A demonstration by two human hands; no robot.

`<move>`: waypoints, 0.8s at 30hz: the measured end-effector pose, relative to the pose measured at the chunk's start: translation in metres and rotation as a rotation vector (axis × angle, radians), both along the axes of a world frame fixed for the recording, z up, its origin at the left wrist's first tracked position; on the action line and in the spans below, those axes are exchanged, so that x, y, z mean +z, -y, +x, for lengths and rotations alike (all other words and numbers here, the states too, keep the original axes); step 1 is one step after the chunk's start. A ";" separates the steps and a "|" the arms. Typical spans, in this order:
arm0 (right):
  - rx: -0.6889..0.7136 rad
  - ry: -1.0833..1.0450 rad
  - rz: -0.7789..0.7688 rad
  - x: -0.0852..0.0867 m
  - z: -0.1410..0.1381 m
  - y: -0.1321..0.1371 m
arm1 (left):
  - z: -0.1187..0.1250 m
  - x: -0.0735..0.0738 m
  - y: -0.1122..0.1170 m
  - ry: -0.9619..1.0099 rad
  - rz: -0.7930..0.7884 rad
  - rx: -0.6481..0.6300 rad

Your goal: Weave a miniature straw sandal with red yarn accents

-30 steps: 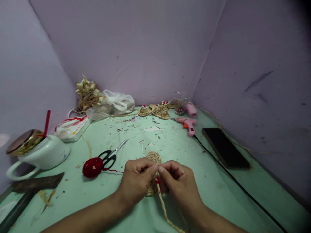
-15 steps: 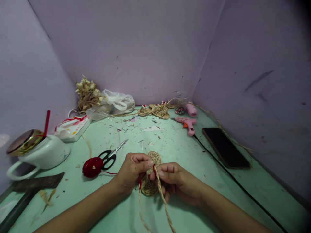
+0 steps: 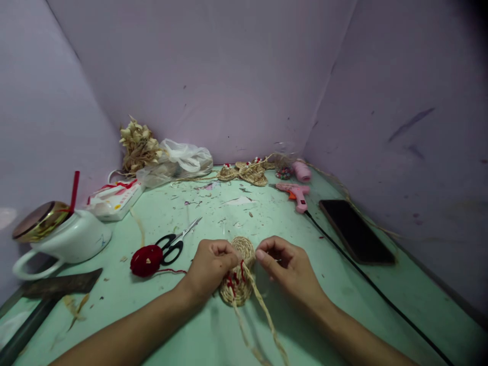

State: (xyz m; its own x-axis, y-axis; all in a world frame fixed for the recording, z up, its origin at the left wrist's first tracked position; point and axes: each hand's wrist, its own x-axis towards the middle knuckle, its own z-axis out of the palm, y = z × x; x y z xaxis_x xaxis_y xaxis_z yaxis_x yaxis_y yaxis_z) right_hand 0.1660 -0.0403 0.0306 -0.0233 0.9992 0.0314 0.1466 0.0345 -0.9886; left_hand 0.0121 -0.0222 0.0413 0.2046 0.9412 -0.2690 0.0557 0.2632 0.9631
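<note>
A small coiled straw piece (image 3: 239, 274) with red thread stitches lies on the green table (image 3: 267, 223) in front of me. My left hand (image 3: 209, 267) is closed on its left edge, thumb and fingers pinching it. My right hand (image 3: 287, 267) is just right of the coil, thumb and forefinger pinched together on something too thin to make out. Two loose straw braid ends (image 3: 263, 325) trail from the coil toward me. A red thread ball (image 3: 146, 260) lies to the left, its thread running to the coil.
Black-handled scissors (image 3: 174, 243) lie beside the red ball. A white mug with a gold lid (image 3: 57, 236), a dark blade (image 3: 57, 284), a pink glue gun (image 3: 294, 193) with black cord, a phone (image 3: 354, 231), a plastic bag (image 3: 179, 161) and woven straw pieces (image 3: 247, 174) surround the work.
The hands parted: my right hand moved right, off the coil, pinching outward. The coil was turned and now lies flatter, showing red stitches; the braid ends shifted.
</note>
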 end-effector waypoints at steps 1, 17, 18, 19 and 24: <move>0.007 0.056 0.040 0.002 0.001 0.002 | 0.001 0.002 0.000 -0.053 0.018 0.027; 0.214 0.264 0.140 -0.005 -0.006 0.015 | 0.002 -0.004 -0.004 0.004 -0.091 -0.102; 0.190 0.260 0.144 -0.006 -0.007 0.015 | 0.002 -0.005 -0.005 0.003 -0.102 -0.100; 0.166 0.261 0.158 -0.008 -0.008 0.016 | 0.002 -0.006 -0.006 0.001 -0.110 -0.100; 0.149 0.170 0.147 -0.012 -0.010 0.012 | 0.001 -0.005 -0.007 -0.009 -0.112 -0.135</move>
